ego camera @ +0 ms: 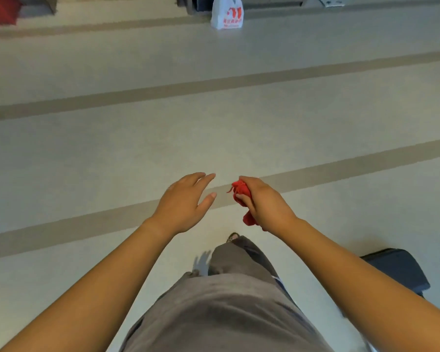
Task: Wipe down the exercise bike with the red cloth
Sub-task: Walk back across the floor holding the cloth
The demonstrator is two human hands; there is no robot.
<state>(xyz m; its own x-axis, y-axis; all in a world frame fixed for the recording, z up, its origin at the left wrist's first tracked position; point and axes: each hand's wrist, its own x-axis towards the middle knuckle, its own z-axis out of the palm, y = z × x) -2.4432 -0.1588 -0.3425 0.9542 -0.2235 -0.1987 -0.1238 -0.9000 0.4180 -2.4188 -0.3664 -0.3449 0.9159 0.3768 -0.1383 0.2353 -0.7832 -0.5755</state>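
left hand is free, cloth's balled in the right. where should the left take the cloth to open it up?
Probably the bunched tip of the red cloth that sticks out above the right hand, approached from the left. That end faces the open left hand; the lower tail hangs under the right wrist.

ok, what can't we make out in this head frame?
- Exercise bike: none clearly in the head view; the dark object at lower right is partly behind the right forearm, unidentifiable.
- Red cloth: bunched in the right hand, most of it hidden by the fingers.
- White bag: top cut by the upper edge, print too small to read.
- Left hand: open, palm side hidden.
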